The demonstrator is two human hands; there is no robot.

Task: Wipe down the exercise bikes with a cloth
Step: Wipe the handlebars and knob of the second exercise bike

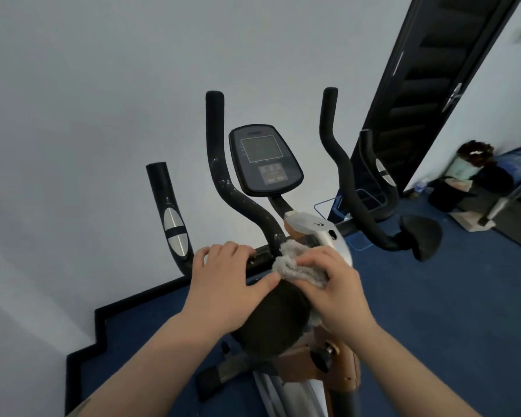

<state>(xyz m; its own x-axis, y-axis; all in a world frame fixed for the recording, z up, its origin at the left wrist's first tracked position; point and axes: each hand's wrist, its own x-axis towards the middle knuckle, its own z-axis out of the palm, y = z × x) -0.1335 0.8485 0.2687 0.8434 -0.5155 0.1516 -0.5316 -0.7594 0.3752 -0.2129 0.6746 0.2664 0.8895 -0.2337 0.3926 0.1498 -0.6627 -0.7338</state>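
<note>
Two bare forearms reached in from the bottom edge toward the exercise bike [286,314], seen from just above its black saddle [271,317]. The left hand [223,284] lay flat on the saddle's left side, fingers straight and spread, steadying it. The right hand [328,284], on the saddle's front right, pinched a bunched grey fluffy cloth [295,266] against the saddle's nose, fingers curled over it.

To wipe well here, it would probably help to open the cloth flatter, press firmly, and work back along the saddle in overlapping strokes while the left hand held it still.

Just beyond the saddle rose a silver post cover [328,236], then the grey console [265,161] with a dull square screen. Black foam handlebars [220,164] curved up on either side of the console; the left one looked speckled with pale marks.
</note>
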